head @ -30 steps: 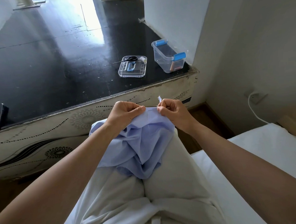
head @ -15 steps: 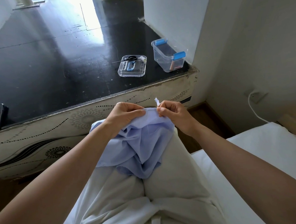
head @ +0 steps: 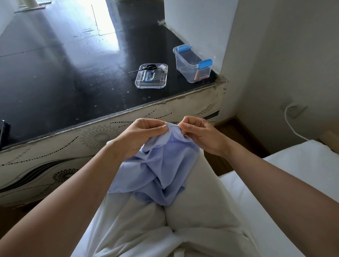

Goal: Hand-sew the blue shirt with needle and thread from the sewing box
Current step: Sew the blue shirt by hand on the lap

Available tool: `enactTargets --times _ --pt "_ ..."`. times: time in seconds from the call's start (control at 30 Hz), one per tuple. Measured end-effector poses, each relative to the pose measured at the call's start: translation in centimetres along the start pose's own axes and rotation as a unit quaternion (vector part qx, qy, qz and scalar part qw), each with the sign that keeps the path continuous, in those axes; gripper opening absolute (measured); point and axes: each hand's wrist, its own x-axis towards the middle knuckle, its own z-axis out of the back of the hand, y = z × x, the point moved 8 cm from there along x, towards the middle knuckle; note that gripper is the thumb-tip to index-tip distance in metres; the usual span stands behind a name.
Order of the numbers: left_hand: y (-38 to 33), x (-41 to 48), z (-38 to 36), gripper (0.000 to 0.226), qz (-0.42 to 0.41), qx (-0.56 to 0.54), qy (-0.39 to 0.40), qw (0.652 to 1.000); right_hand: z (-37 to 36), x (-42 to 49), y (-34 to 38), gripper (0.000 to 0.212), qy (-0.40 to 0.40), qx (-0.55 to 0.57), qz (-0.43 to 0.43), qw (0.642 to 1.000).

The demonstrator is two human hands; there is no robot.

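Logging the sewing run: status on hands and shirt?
Left hand grips blue shirt edge. Right hand pinches it alongside; needle not discernible. Sewing box away on the ledge, nothing obstructing.

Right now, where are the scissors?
Head view, upper centre: scissors lie on the far edge of the clear lid, beside the white thread spool, left of the sewing box.

no readable text, labels, brands or numbers anywhere

Room over black tabletop (head: 57, 74) left, lid (head: 158, 85) and sewing box (head: 183, 64) by wall (head: 195, 21)
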Motion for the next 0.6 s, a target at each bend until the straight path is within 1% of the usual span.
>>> enactTargets --times 0.13,0.23,0.27,0.37,0.47,0.53,0.6 --pt "-0.2 0.2 -0.5 0.014 0.009 -0.008 0.007 1.0 -0.4 -0.1 0.3 0.043 0.019 0.025 -0.006 0.999" --pt "-0.3 0.2 -0.8 0.013 0.013 -0.001 0.007 1.0 -1.0 0.0 0.6 0.03 0.036 0.012 -0.006 0.999" --pt "-0.3 0.3 -0.9 0.014 0.014 -0.006 0.007 1.0 -1.2 0.2 0.7 0.029 0.037 0.008 -0.002 0.999" --pt "-0.3 0.3 -0.8 0.014 0.024 -0.066 -0.007 0.997 -0.9 0.7 0.9 0.031 0.002 0.005 0.006 1.0" --pt "-0.1 0.5 -0.5 0.015 0.035 -0.12 -0.02 0.992 0.2 0.9 0.6 0.025 -0.045 0.002 0.008 0.999" --pt "0.0 0.5 -0.6 0.011 0.039 -0.125 -0.02 0.991 0.1 1.0 0.5 0.024 -0.052 -0.007 0.015 0.999" --pt "0.1 0.6 -0.8 0.015 0.04 -0.122 -0.022 0.991 -0.4 1.0 0.8 0.028 -0.051 -0.021 0.024 0.998"
